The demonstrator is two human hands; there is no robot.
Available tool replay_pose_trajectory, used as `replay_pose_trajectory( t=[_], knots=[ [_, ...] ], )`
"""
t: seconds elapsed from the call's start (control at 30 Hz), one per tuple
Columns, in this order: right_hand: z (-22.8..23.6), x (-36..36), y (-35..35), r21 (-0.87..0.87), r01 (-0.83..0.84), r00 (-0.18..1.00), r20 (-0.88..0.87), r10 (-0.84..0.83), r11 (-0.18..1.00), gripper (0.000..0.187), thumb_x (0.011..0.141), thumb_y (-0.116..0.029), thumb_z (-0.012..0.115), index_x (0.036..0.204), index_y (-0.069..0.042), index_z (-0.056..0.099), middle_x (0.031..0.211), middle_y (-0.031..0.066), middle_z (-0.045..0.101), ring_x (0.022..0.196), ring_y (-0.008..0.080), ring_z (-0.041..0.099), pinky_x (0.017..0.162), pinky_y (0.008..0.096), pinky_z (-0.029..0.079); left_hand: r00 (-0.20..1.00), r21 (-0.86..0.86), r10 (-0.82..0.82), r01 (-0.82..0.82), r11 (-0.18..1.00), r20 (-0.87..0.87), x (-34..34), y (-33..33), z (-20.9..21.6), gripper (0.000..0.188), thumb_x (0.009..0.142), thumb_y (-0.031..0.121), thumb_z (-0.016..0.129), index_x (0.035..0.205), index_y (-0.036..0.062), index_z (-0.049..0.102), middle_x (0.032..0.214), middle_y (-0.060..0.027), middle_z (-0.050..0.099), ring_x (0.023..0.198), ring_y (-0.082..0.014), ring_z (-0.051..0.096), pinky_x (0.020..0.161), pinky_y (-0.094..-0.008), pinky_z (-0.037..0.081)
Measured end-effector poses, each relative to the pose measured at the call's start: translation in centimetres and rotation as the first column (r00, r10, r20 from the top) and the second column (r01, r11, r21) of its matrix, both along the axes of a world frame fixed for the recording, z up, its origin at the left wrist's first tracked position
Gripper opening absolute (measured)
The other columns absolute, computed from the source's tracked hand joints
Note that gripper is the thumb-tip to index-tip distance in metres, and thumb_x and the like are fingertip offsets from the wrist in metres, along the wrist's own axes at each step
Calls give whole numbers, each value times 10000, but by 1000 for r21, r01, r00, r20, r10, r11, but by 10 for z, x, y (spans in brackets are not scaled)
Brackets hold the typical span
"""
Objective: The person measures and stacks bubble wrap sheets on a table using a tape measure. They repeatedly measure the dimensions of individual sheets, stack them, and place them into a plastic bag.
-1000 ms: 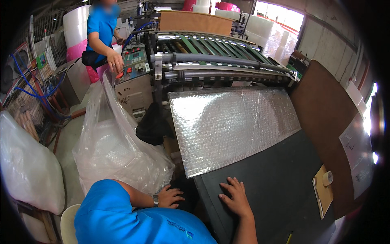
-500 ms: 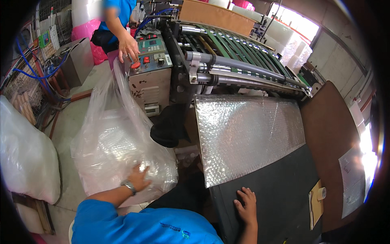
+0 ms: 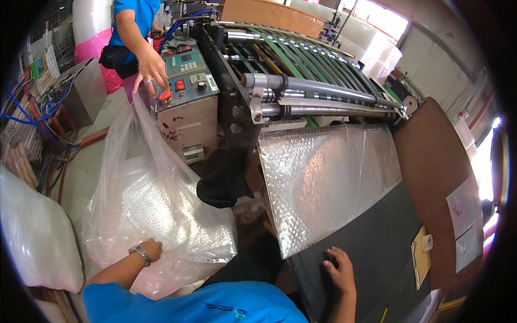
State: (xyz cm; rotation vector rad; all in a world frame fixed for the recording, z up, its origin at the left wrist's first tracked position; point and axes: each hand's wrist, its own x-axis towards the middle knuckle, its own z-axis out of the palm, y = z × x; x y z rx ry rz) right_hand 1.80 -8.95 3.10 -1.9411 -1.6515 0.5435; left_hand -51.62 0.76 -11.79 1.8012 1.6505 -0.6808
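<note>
A large clear plastic bag [image 3: 116,156] stands on my left with bubble wrap [image 3: 148,199] inside it. My left hand [image 3: 153,250], a watch on its wrist, is closed on the bag's film near its lower front. Resting on the black tabletop [image 3: 371,247], my right hand [image 3: 340,269] has its fingers apart and holds nothing. Just beyond it, a stack of bubble wrap sheets [image 3: 328,183] lies below the machine's rollers [image 3: 323,89].
A co-worker's hand [image 3: 152,70] hovers by the red button on the control box [image 3: 188,118]. A filled white bag [image 3: 37,231] stands at far left. Brown board [image 3: 436,183] rises at right, near a tape roll [image 3: 426,242]. Black cloth [image 3: 223,177] hangs between bag and table.
My left hand has moved left and nearer me across the bag, its fingers going from spread to closed. My right hand stays on the table. The view has shifted slightly.
</note>
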Motion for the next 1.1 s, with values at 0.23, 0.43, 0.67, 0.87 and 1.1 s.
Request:
replay_pose_trajectory(
  t=[0.23,0.43,0.67,0.87,1.1],
  knots=[
    [29,-9,45,123,-124,992,5,124,985,347,743,-177,628,1054,-35,566,1163,160,491,1083,294,468,912,353,367,749,-585,-109,592,554,654,98,3,113,256,847,154,485,1048,19,570,944,-72,616,808,-119,545,737,-276,435],
    [25,-17,45,96,-209,972,-91,218,973,367,755,-185,628,1088,-51,552,1192,162,463,1089,301,458,907,355,371,816,-682,138,363,635,562,86,-25,97,329,835,217,512,1108,35,537,1012,-96,590,889,-165,546,789,-283,427],
    [11,-20,27,93,-296,955,17,296,951,432,698,-169,668,1106,-89,552,1206,170,453,1093,329,444,901,374,372,828,39,-500,507,861,254,137,-55,76,451,785,288,502,1181,76,455,1139,-147,513,978,-295,516,857,-340,408],
    [41,-131,34,370,-752,634,182,751,545,435,758,-284,602,1167,-166,515,1201,131,464,1137,316,413,954,501,275,273,647,-674,193,738,687,215,-45,113,357,797,248,488,1117,89,508,999,-186,546,951,-316,527,792,-408,433],
    [7,-141,37,58,-780,585,422,693,624,377,765,-467,524,939,-140,594,935,55,523,1080,246,444,949,614,182,781,-263,-60,279,924,621,172,-35,102,520,865,419,410,1247,67,411,1265,-182,414,1173,-295,395,956,-350,335]
  ],
)
